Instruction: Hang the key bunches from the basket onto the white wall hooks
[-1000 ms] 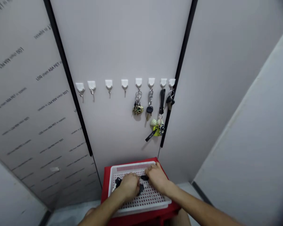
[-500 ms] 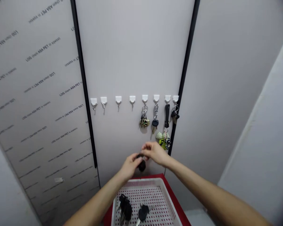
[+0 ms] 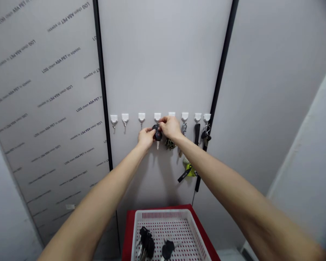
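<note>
Upward from just over the basket [image 3: 197, 229], my left hand [image 3: 146, 138] and right hand [image 3: 170, 127] have carried the black key set [image 3: 158, 135] to the row of hooks. It now sits between them, just below the fourth white hook [image 3: 157, 116] from the left. My left thumb and fingers pinch its rounded black heads; my right fingertips are closed at its upper end, though I cannot tell whether anything has caught on the hook. One silvery blade [image 3: 158, 145] points straight down. Just below my right hand hangs a gold-toned openwork charm [image 3: 170, 144], with a flat black strap [image 3: 197, 134] farther right. Down on the red bench [image 3: 129, 232], the perforated white plastic basket holds a black key bunch [image 3: 148, 243] beside a black-headed key [image 3: 168, 249].
</note>
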Demonstrator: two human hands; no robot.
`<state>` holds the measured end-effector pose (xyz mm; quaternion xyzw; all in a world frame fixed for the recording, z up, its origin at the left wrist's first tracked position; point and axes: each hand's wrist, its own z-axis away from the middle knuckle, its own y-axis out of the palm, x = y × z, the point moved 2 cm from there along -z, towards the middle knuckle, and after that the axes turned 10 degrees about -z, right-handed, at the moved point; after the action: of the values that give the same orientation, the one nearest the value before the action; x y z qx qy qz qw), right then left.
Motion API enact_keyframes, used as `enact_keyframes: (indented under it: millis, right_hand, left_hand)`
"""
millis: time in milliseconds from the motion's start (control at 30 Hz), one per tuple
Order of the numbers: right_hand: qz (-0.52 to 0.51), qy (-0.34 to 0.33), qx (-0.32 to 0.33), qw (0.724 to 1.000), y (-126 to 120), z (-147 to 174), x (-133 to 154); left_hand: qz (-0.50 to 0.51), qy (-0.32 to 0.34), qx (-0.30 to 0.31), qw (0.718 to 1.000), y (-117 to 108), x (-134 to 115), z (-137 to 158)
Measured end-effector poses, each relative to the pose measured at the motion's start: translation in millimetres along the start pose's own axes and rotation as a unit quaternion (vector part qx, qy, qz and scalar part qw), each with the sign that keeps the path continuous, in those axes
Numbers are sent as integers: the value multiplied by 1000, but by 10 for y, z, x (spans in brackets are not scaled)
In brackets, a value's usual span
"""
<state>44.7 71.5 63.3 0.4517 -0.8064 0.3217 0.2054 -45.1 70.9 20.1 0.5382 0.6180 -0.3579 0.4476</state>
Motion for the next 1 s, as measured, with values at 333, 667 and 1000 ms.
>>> enact_keyframes:
  millis: [333, 667, 1000]
  right_hand:
    - [68, -128, -9, 989, -42, 394, -171]
    - [56, 21, 418, 906, 534, 2546, -1160]
    - [67, 110, 444, 887, 692, 2611, -1236]
  left_hand:
    - [-97, -55, 70, 991, -182, 509, 336]
    - [-257, -114, 186, 941, -693, 1963, 1349]
    - [-305, -76, 206, 927, -707, 2020, 1482]
